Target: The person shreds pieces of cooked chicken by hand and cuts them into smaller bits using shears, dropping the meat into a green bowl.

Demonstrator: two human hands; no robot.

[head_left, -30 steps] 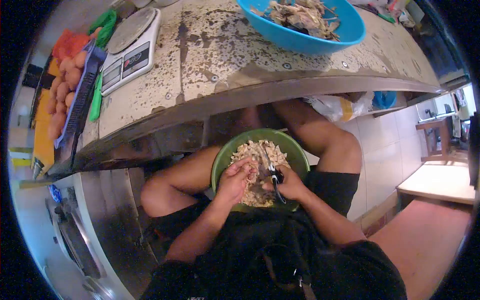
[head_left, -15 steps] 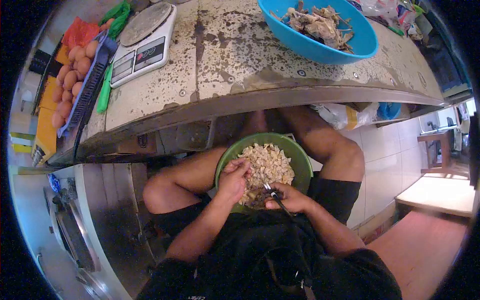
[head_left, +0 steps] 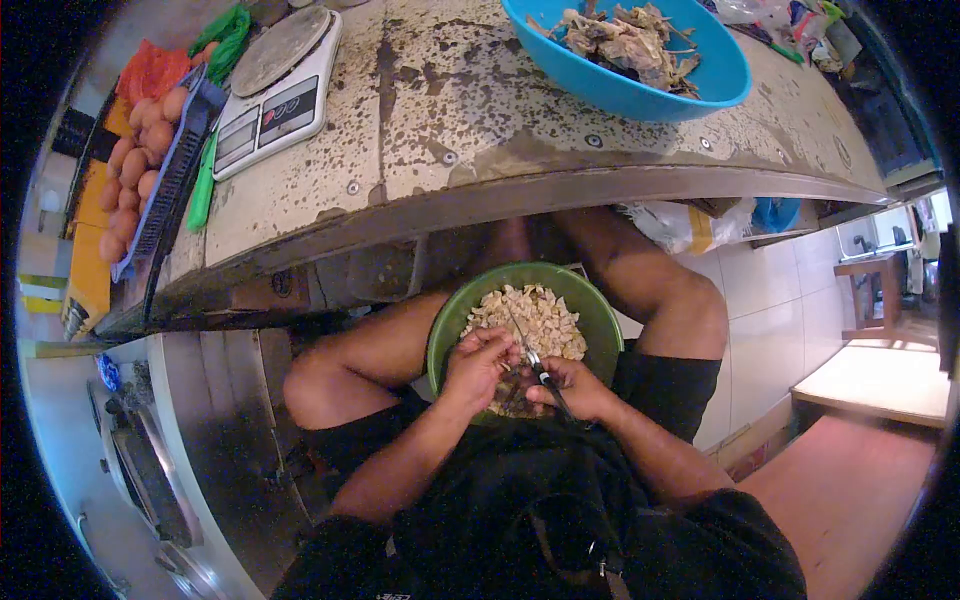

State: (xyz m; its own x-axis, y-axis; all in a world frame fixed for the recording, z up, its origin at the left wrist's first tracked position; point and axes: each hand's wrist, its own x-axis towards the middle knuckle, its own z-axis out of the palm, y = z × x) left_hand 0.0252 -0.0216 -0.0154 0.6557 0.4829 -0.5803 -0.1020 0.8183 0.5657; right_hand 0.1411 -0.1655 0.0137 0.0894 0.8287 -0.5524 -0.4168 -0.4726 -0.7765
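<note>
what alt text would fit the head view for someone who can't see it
Seen from above, a seated person works over a green bowl of pale chopped pieces in their lap, left hand pinching a piece and right hand holding scissors. On the worn counter beyond sit a blue bowl of scraps, a scale and eggs.

A bowl (head_left: 600, 318) of cut pieces (head_left: 535, 318) is held on the lap, below the table (head_left: 450, 120) edge. Both hands are placed over its six o'clock side, the left hand (head_left: 477, 366) at seven, the right hand (head_left: 572, 388) at five with scissors (head_left: 532, 355) between them. On the table, a second bowl (head_left: 640, 95) is set at one o'clock, a scale (head_left: 270, 85) at ten, and a tray of eggs (head_left: 135, 165) beside it at nine.
</note>
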